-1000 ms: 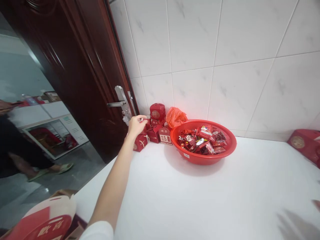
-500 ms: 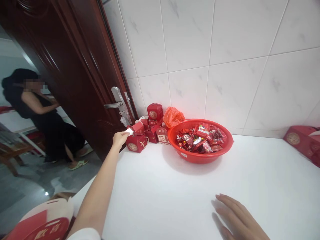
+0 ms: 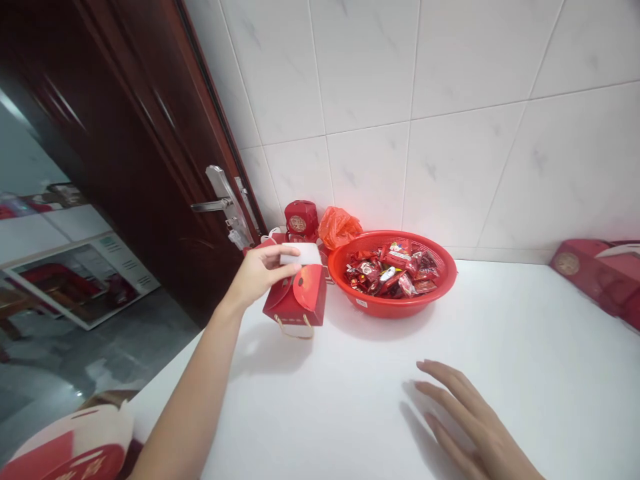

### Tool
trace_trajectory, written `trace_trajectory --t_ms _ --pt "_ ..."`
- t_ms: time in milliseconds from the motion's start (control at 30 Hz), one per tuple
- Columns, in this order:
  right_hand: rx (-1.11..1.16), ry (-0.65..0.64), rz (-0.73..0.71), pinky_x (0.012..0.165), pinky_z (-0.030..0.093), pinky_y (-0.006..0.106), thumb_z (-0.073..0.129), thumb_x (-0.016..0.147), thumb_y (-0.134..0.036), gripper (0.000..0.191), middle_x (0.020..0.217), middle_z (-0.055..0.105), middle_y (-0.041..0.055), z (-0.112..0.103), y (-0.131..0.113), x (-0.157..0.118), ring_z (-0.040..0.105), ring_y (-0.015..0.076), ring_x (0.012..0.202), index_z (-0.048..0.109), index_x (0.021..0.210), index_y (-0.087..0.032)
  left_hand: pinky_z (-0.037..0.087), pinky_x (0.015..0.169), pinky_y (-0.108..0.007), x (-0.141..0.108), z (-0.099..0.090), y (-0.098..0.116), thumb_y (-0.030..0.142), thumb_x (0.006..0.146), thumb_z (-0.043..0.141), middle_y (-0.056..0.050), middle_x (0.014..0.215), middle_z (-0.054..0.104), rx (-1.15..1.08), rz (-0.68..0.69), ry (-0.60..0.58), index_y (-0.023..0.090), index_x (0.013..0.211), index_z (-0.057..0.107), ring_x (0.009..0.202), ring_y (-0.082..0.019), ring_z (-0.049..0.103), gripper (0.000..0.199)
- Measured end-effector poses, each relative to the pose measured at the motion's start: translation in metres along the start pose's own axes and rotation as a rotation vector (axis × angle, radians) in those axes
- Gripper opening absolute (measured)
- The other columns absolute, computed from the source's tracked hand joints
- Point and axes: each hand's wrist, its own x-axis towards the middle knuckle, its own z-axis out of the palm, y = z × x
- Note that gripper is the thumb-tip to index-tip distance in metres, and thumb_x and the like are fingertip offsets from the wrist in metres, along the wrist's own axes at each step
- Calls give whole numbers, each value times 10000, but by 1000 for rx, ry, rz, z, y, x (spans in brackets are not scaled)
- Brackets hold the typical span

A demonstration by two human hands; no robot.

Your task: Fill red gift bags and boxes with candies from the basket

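My left hand pinches the pale flap of a small red gift box and holds it off the white table. The box is tilted, and a cord handle hangs from its lower side. Behind it stand more small red boxes, partly hidden by my hand and the held box. To the right of the held box sits a red plastic basket full of wrapped candies. My right hand hovers low over the front right of the table, fingers apart, holding nothing.
An orange-red plastic bag lies against the tiled wall behind the basket. A larger red box is at the right edge, and another red and white box is at bottom left. A dark wooden door stands left of the white table.
My left hand has lifted the small red box from the group and brought it right and nearer. My right hand has shifted slightly up and left. The person by the door is out of view.
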Motion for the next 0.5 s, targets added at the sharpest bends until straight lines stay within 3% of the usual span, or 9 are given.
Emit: trace_trajectory --t_ms 133,300,400,500 --pt "22 139 9 962 571 411 543 934 -122 388 1361 577 187 -10 -14 36 555 271 1285 547 1320 -170 586 874 -370 -24 39 32 261 684 714 -69 1087 764 32 105 -302 197 984 789 999 -283 710 316" --pt "62 254 -68 998 518 478 531 918 -80 367 1355 573 176 -29 -27 82 529 287 1291 560 1267 -187 519 1042 -403 -44 82 49 105 718 541 -39 1250 719 0 231 -604 249 1101 780 1239 -280 617 474" --pt "65 178 -118 917 523 423 491 930 -79 283 1164 677 130 -37 -23 96 609 249 1125 598 1170 -185 519 1040 -382 -50 97 53 51 732 482 -26 1306 688 -29 298 -783 281 1222 725 1238 -246 618 594" --pt "14 -59 -88 828 485 372 459 964 -121 206 902 699 71 -45 -17 101 621 198 873 640 1045 -181 535 1003 -349 -51 105 51 19 737 456 -26 1317 678 -10 321 -848 304 1288 680 1221 -229 627 659"
